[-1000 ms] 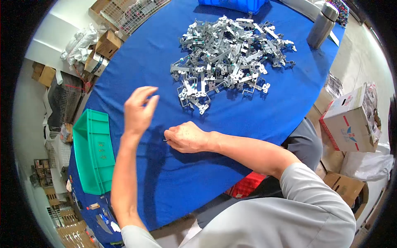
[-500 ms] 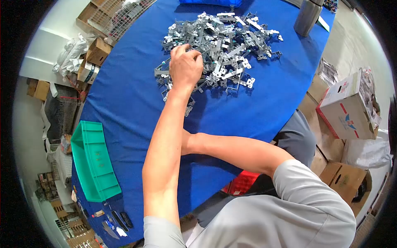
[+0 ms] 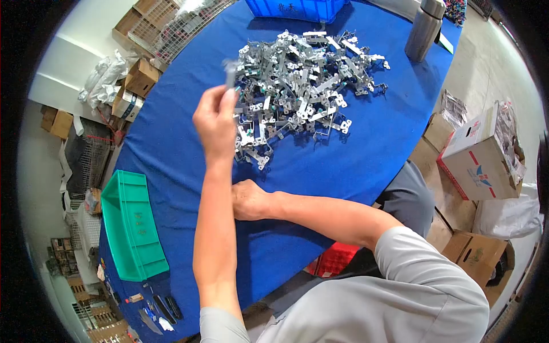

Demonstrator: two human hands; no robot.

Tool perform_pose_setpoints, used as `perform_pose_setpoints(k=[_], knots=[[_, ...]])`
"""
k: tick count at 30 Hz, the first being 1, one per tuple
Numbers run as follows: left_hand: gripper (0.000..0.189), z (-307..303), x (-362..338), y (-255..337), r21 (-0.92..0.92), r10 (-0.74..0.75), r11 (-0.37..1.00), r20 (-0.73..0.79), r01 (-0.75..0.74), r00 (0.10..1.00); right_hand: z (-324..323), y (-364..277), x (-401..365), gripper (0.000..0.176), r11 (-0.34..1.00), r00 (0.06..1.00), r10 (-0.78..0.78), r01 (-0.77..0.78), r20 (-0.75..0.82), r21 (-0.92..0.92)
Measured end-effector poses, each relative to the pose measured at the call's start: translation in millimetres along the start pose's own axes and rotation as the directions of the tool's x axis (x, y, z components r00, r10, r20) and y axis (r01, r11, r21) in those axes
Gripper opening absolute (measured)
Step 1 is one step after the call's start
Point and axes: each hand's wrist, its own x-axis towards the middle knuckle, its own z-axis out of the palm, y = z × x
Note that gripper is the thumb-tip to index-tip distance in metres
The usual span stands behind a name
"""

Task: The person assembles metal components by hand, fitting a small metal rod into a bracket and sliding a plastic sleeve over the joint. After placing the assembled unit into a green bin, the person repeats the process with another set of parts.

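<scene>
A round tabletop [image 3: 171, 143] is covered in blue cloth and evenly lit. A pale floor [image 3: 486, 68] is seen to the right, where cardboard boxes [image 3: 480, 160] are stood. At the far left, smaller cartons [image 3: 140, 77] and wire racks [image 3: 171, 28] are piled against a white wall [image 3: 66, 68]. A red crate [image 3: 337, 262] is tucked beneath the tabletop.

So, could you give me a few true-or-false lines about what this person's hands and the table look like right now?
1. The left hand holds a small metal part up above the table. True.
2. The right hand is digging in the pile of metal parts. False: it rests on the blue tablecloth, apart from the pile.
3. The green bin sits on the person's left. True.
4. The steel flask lies on its side. False: it stands upright.
</scene>
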Motion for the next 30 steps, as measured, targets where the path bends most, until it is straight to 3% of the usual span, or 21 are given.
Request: perform_pose_setpoints(k=[2,3,4,5,8,10,11,13,20,24,30], knots=[[0.017,-42,-22,-1,0.049,-0.017,0.999,-0.096,0.022,0.995,-14,-14,1,0.013,0.996,0.999,0.036,-0.034,0.034,-0.078],[0.017,-68,-34,-13,0.178,0.000,0.984,-0.136,0.025,0.991,-20,-19,0,0.012,0.992,0.997,0.056,-0.050,0.049,-0.116],[0.016,-94,-49,-24,0.202,-0.032,0.977,-0.178,0.068,0.984,-16,-18,-2,0.014,0.984,1.000,0.026,-0.028,-0.015,-0.173],[0.017,-123,-66,-38,0.345,-0.060,0.929,-0.217,0.134,0.974,-14,-16,-1,0.013,0.981,0.999,0.012,-0.020,-0.044,-0.195],[0.016,-172,-126,-54,0.624,0.017,0.773,-0.203,0.116,0.979,-10,-10,-1,0.013,0.967,0.995,-0.015,-0.011,-0.100,-0.253],[0.015,-181,-157,-54,0.636,-0.035,0.748,-0.249,0.191,0.968,-9,-10,-1,0.013,0.959,0.995,-0.023,-0.006,-0.099,-0.282],[0.016,-183,-168,-47,0.596,-0.211,0.713,-0.319,0.369,0.924,-11,-9,-2,0.012,0.958,0.994,-0.027,-0.004,-0.102,-0.288],[0.020,-184,-186,-58,0.393,-0.189,0.863,-0.333,0.318,0.924,-13,-9,-4,0.012,0.957,0.994,-0.037,0.006,-0.105,-0.289],[0.027,-167,-203,-50,0.204,-0.314,0.890,-0.375,0.408,0.872,-14,-10,-2,0.012,0.948,0.996,-0.025,-0.005,-0.090,-0.319],[0.023,-167,-202,-62,0.328,-0.238,0.873,-0.362,0.362,0.902,-11,-8,-1,0.012,0.944,0.995,-0.035,0.003,-0.093,-0.331],[0.027,-160,-200,-53,0.294,-0.248,0.878,-0.393,0.377,0.885,-12,-7,-1,0.009,0.934,0.996,-0.041,0.011,-0.076,-0.356]])
